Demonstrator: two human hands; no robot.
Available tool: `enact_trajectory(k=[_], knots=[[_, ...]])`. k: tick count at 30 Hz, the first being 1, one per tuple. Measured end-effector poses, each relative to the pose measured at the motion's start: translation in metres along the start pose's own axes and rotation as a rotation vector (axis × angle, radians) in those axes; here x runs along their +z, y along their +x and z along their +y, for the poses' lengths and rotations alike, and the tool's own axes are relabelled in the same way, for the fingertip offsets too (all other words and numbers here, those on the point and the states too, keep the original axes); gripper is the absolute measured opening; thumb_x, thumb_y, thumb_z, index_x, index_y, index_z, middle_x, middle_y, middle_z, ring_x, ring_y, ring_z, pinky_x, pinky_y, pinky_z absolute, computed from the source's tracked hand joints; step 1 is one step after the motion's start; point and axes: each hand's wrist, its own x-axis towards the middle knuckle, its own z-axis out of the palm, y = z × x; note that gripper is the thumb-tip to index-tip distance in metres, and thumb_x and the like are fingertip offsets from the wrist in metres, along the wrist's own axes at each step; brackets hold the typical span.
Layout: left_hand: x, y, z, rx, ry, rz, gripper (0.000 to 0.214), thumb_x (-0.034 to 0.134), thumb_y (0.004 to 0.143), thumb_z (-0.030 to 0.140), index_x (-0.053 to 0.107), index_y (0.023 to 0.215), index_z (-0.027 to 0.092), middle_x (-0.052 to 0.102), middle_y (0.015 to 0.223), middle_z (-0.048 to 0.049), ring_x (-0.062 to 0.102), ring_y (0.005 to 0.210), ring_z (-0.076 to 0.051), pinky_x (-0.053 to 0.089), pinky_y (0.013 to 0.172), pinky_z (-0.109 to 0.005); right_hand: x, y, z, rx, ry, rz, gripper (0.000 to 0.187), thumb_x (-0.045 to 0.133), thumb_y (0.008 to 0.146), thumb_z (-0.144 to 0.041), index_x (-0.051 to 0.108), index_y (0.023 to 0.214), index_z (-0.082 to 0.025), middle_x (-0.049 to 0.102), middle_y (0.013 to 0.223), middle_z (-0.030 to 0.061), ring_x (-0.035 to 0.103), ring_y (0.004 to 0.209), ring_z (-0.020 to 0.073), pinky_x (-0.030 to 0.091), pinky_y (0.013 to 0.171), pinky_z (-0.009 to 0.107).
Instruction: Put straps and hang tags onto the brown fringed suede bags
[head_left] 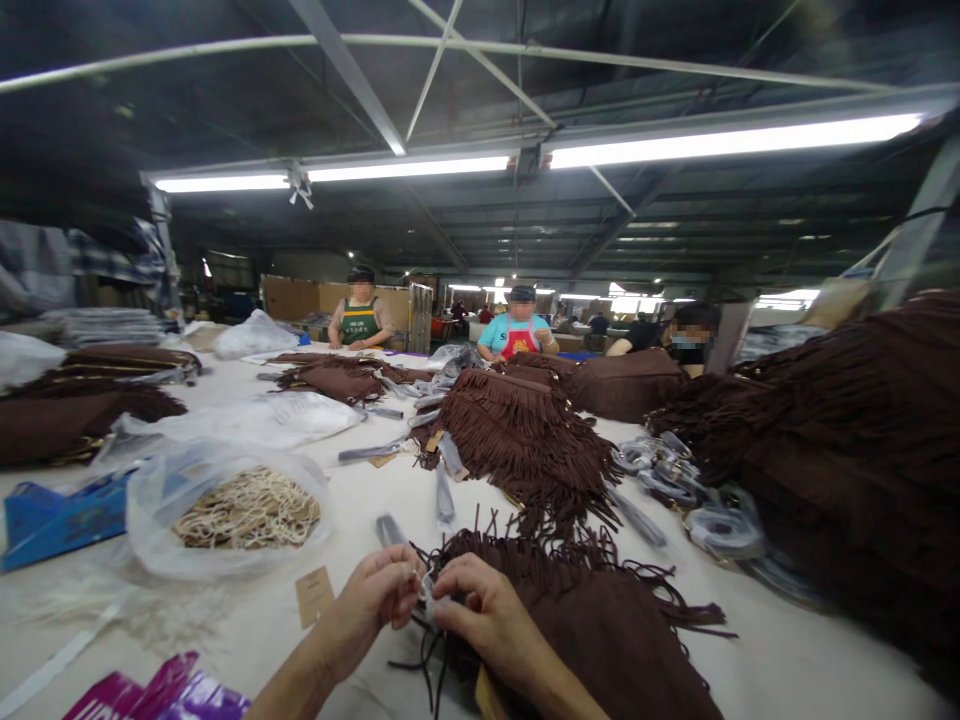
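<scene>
The left hand [373,600] and right hand [480,622] are pinching their fingertips together on a small translucent plastic piece [427,590] amid the fringes of a brown suede fringed garment [577,640] lying on the white worktable [825,650].

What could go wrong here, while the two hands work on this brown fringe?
The left hand and right hand pinch a small clear piece right against the loose fringe. The strands might tangle around the piece or get pulled and torn. The piece is small, so it could also slip from the fingers and be hard to find among the strands.
</scene>
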Motion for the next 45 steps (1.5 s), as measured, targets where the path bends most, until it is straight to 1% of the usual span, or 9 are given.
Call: enact_trajectory(k=[3,10,17,22,27,32,36,40,45], knots=[[0.001,0.000,0.001,0.048,-0.019,0.010,0.028,0.075,0.064,0.036,0.056,0.066,0.015,0.047,0.054,0.0063,0.034,0.046,-0.004,0.028,0.044,-0.017,0.006,0.002,-0.001,-0.055,-0.007,0.022,0.009,0.061,0.074,-0.020,0.065,0.065,-0.018,0.059,0.076,0.0008,0.054,0.075,0.0161,0.039,0.066,0.025],[-0.003,0.003,-0.005,0.048,0.080,0.067,0.032,0.075,0.066,0.041,0.063,0.078,0.015,0.060,0.065,0.0014,0.049,0.051,-0.008,0.038,0.045,-0.018,0.004,0.008,0.005,0.109,0.131,0.017,0.020,0.058,0.073,-0.035,0.055,0.064,-0.018,0.044,0.054,-0.0053,0.038,0.053,0.0115,0.031,0.053,0.024],[-0.002,0.011,-0.024,0.145,0.387,0.041,0.031,0.071,0.065,0.044,0.059,0.068,0.015,0.048,0.049,0.0064,0.042,0.043,-0.008,0.034,0.042,-0.019,0.006,0.005,0.003,0.080,0.047,0.044,0.022,0.060,0.074,-0.035,0.056,0.061,-0.017,0.048,0.058,-0.0029,0.042,0.060,0.0134,0.033,0.057,0.025],[-0.004,0.012,-0.029,0.080,0.493,0.072,0.029,0.061,0.068,0.047,0.053,0.068,0.019,0.043,0.045,0.0082,0.035,0.040,-0.009,0.028,0.037,-0.020,0.005,0.003,0.002,0.046,-0.012,0.065,0.019,0.055,0.075,-0.031,0.052,0.061,-0.019,0.049,0.060,-0.0027,0.045,0.062,0.0142,0.034,0.059,0.025],[-0.004,0.004,-0.019,0.165,0.647,-0.033,0.020,0.060,0.072,0.035,0.053,0.064,0.018,0.045,0.057,0.0064,0.040,0.054,-0.010,0.032,0.052,-0.023,0.002,0.008,0.012,0.117,0.100,0.113,0.022,0.057,0.075,-0.036,0.050,0.062,-0.019,0.045,0.058,-0.0044,0.041,0.056,0.0122,0.032,0.053,0.024],[0.001,0.001,-0.013,0.057,0.272,-0.106,0.011,0.064,0.064,0.025,0.057,0.066,0.016,0.054,0.063,0.0026,0.046,0.063,-0.012,0.034,0.062,-0.025,-0.002,0.007,0.009,0.247,0.360,0.045,0.031,0.071,0.069,-0.044,0.058,0.079,-0.017,0.051,0.060,-0.0053,0.038,0.050,0.0082,0.026,0.046,0.019],[0.006,0.000,-0.015,-0.062,-0.084,-0.139,0.015,0.068,0.063,0.025,0.055,0.066,0.016,0.062,0.068,-0.0012,0.052,0.063,-0.013,0.036,0.062,-0.025,-0.013,-0.004,-0.010,0.332,0.694,-0.163,0.046,0.072,0.073,-0.057,0.067,0.084,-0.013,0.063,0.074,0.0016,0.049,0.054,0.0072,0.039,0.053,0.019],[0.003,0.001,-0.014,-0.076,-0.216,-0.140,0.022,0.073,0.067,0.029,0.055,0.065,0.016,0.057,0.061,0.0014,0.053,0.060,-0.012,0.040,0.061,-0.025,-0.028,-0.013,-0.014,0.334,0.773,-0.320,0.039,0.088,0.058,-0.034,0.072,0.086,-0.013,0.069,0.084,0.0045,0.061,0.067,0.0122,0.048,0.068,0.025],[-0.003,0.001,-0.013,-0.074,-0.272,-0.067,0.025,0.079,0.064,0.030,0.060,0.068,0.014,0.060,0.064,0.0014,0.049,0.055,-0.009,0.039,0.055,-0.022,-0.029,-0.010,-0.007,0.320,0.794,-0.184,0.038,0.087,0.051,-0.018,0.068,0.084,-0.015,0.069,0.072,0.0001,0.064,0.063,0.0130,0.046,0.065,0.025]])
